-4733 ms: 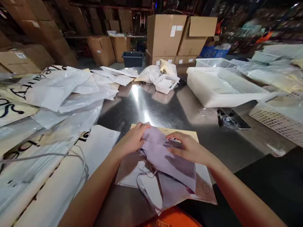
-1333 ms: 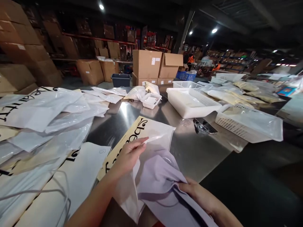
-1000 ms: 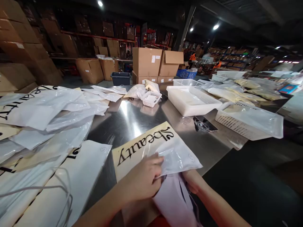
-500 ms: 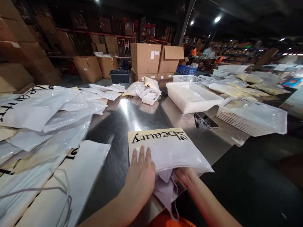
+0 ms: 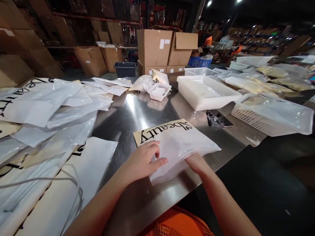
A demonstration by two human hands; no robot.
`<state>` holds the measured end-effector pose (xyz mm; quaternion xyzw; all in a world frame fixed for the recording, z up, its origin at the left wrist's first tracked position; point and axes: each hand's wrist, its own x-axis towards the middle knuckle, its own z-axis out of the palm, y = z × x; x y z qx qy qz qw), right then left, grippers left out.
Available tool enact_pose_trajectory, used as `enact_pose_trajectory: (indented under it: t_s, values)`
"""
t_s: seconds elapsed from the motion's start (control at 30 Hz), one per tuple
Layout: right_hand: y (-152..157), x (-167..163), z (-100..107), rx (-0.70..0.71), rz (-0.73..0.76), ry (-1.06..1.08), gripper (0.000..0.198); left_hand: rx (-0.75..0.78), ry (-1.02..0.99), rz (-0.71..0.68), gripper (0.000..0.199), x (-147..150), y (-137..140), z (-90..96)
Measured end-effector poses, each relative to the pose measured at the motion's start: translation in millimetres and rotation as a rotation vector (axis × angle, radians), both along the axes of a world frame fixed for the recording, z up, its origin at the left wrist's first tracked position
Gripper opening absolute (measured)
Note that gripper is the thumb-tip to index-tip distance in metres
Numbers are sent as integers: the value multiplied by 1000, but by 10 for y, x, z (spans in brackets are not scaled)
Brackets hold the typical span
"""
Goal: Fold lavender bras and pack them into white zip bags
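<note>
A white plastic mailer bag (image 5: 179, 141) with a cream band and black "beauty" lettering lies on the steel table, its mouth turned toward me. My left hand (image 5: 147, 161) rests at the bag's left side, thumb and fingers apart, holding nothing. My right hand (image 5: 195, 163) reaches into the bag's mouth, and its fingers are hidden there. The bag bulges a little over them. What lies inside cannot be made out.
Similar bags (image 5: 49, 108) are heaped on the left, with a grey cord (image 5: 44, 179) across them. White baskets (image 5: 268, 118), a white tray (image 5: 206, 95) and a phone (image 5: 219, 118) lie to the right. An orange basket (image 5: 177, 223) stands below the table edge.
The light purple cloth with a strap that hung from the bag's mouth is out of sight. My left hand has drawn its fingers in, and my right hand is still in the bag.
</note>
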<state>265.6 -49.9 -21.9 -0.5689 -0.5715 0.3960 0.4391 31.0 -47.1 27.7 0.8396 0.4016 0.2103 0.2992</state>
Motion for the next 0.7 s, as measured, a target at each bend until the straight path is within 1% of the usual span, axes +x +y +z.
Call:
enact_pose_trajectory:
  t_s: [0.03,0.1,0.13,0.17,0.2,0.23,0.3,0.33,0.37,0.4,0.43,0.47,0.5,0.53,0.57,0.6,0.63,0.67,0.7]
  values:
    - [-96,69,21,-25,24,-86,24,-8,1,51,28,-48,24,41]
    - [-335,161,51,-60,20,-296,19,-25,30,146,32,-117,57,99]
    - [-462,168,53,-83,11,-378,22,-38,59,186,35,-139,66,113]
    - [-588,143,45,-123,18,-407,28,-67,96,220,39,-155,68,115]
    - [-708,90,26,-186,52,-370,34,-111,135,246,45,-165,59,104]
    - [-819,18,0,-268,126,-293,41,-162,172,267,49,-171,37,81]
    - [-1001,-125,-55,-445,326,-107,50,-274,237,275,58,-172,-64,-8]
    - [-1065,-162,-74,-504,414,-39,52,-352,251,265,61,-170,-147,-75]
    - [-1105,-157,-79,-533,457,-7,54,-444,243,249,61,-169,-251,-156]
    - [-1118,-99,-67,-528,436,-18,55,-548,214,237,60,-170,-373,-249]
    - [-1105,16,-37,-487,328,-72,58,-671,148,235,57,-176,-506,-349]
    - [-1068,184,6,-417,140,-160,59,-770,46,249,54,-186,-641,-449]
    - [-1010,396,55,-336,-96,-271,59,-847,-75,289,53,-200,-767,-542]
    - [-938,634,102,-257,-347,-379,59,-893,-198,381,54,-215,-872,-621]
    - [-856,877,134,-200,-549,-469,56,-974,-295,473,56,-226,-947,-679]
    - [-769,1105,146,-228,-632,-499,53,-1070,-360,545,57,-227,-985,-714]
    - [-680,1297,135,-282,-624,-449,54,-1146,-404,599,56,-214,-981,-723]
    - [-595,1439,103,-341,-553,-338,54,-1211,-428,626,53,-188,-939,-710]
    - [-521,1523,58,-393,-468,-210,53,-1246,-442,632,49,-148,-864,-676]
